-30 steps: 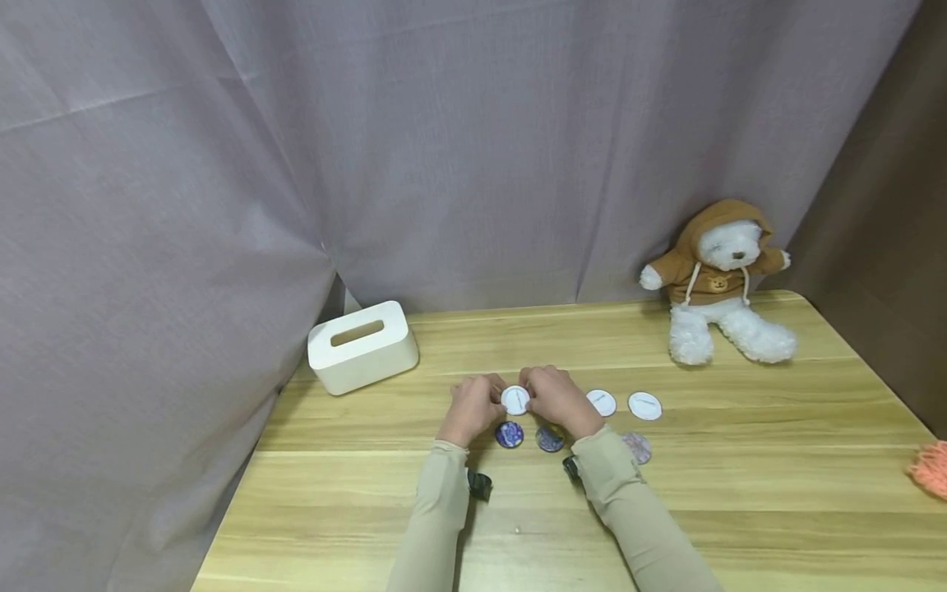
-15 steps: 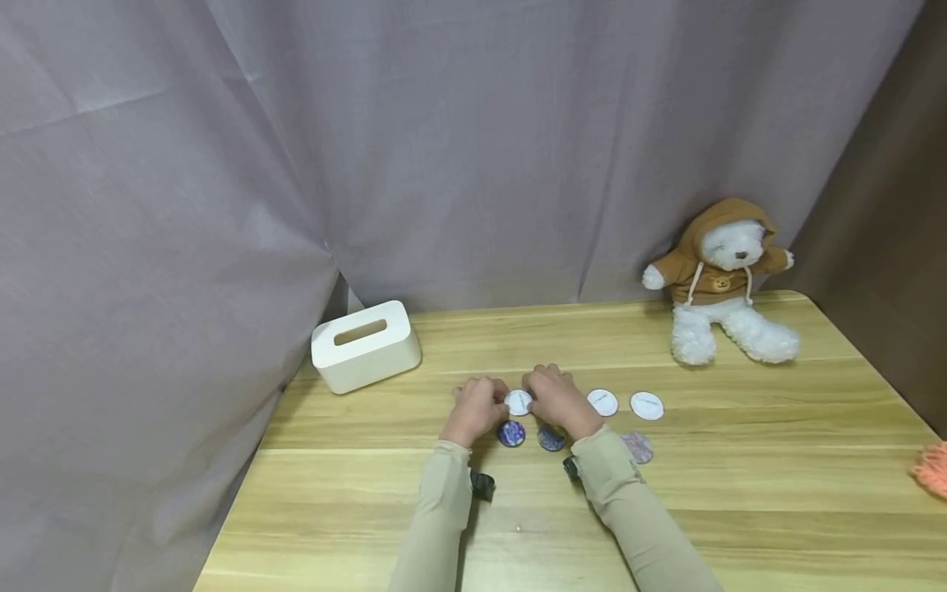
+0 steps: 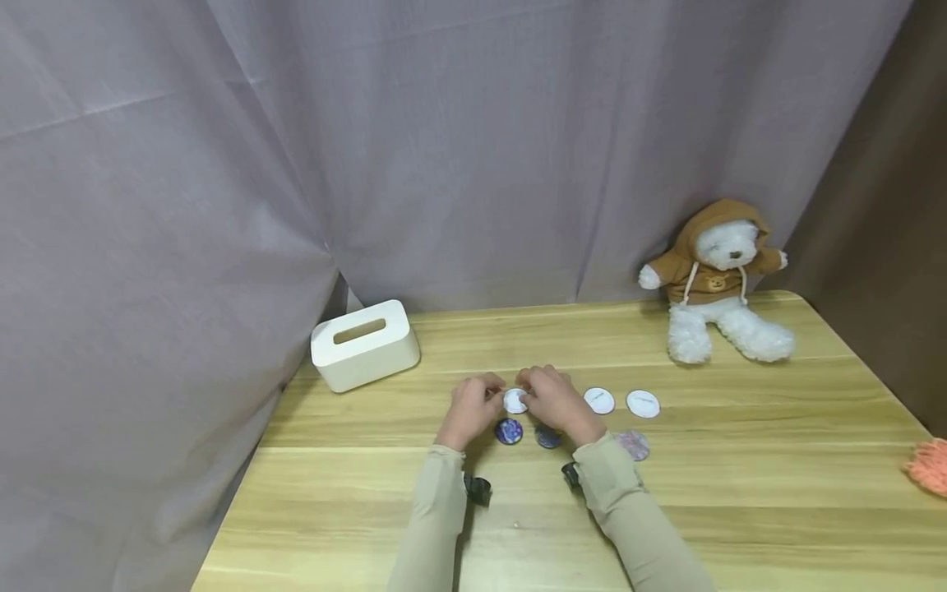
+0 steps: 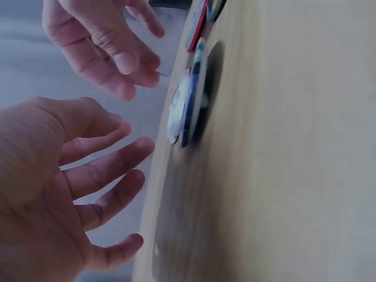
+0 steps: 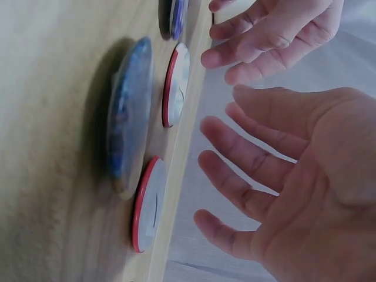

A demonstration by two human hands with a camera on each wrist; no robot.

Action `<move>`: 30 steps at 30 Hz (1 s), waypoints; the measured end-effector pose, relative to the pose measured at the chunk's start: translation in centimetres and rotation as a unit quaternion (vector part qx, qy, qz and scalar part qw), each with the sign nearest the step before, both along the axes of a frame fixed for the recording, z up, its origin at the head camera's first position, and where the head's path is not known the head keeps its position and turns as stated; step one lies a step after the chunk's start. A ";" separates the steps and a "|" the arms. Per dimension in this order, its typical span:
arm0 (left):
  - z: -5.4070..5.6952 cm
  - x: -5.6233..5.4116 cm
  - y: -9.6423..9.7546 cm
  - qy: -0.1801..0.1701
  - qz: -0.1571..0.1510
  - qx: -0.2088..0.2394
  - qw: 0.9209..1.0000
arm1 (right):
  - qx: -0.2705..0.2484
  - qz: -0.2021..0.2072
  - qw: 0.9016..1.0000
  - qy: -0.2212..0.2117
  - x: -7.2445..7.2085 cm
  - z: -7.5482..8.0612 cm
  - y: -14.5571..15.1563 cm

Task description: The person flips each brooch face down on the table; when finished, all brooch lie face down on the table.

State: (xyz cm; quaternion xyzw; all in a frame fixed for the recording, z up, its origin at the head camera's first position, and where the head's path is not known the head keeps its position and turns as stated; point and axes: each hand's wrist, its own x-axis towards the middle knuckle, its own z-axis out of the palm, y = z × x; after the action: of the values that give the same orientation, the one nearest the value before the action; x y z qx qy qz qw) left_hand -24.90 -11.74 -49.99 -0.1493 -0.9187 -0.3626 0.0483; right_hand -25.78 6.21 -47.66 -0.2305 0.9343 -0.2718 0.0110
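Observation:
A round pin badge [image 3: 515,400] lies white back up on the wooden table between my two hands. My left hand [image 3: 473,407] is just left of it, fingers loosely bent and holding nothing. On its other side my right hand [image 3: 556,401] hovers with relaxed, spread fingers, partly covering the badge in the head view. Both wrist views show the fingers apart from the badges. Nearer me lie a purple-blue patterned badge [image 3: 509,432] and a dark blue one [image 3: 547,437]. In the right wrist view, a white-backed badge [image 5: 177,88] has a red rim.
Two more white-backed badges [image 3: 599,400] [image 3: 643,404] lie to the right, with a pale pink patterned badge [image 3: 634,445] below them. A white tissue box [image 3: 365,349] stands at the back left. A plush bear [image 3: 716,284] sits at the back right; orange yarn [image 3: 929,466] lies at the right edge.
Both hands stay around the same white-backed badge. Their fingertips, at its edges earlier, are now lifted off it. The view shifts slightly; the other things keep their places.

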 end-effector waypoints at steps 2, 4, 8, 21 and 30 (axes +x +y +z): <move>0.0 0.3 -0.1 0.002 0.000 0.011 1.000 | -0.008 0.000 1.000 0.003 0.2 0.1 -0.2; 0.0 0.5 -0.2 0.005 0.002 0.019 1.000 | -0.016 0.004 1.000 0.011 0.5 0.2 -0.3; 0.0 1.0 -0.4 0.008 0.005 0.024 1.000 | -0.021 0.020 0.999 0.020 0.8 0.4 -0.4; 0.5 2.4 -1.1 -0.019 -0.014 -0.027 0.999 | 0.000 0.049 0.999 -0.003 2.0 -0.1 -0.8; 0.5 3.1 -1.5 -0.045 -0.026 -0.059 0.997 | 0.029 0.060 0.998 0.007 2.2 -0.7 -1.0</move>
State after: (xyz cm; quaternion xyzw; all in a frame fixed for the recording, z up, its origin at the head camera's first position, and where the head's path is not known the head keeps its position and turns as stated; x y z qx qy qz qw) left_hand -21.76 -13.28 -49.54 -0.1590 -0.9354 -0.3155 -0.0108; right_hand -23.60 5.18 -48.36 -0.2876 0.9264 -0.2414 0.0278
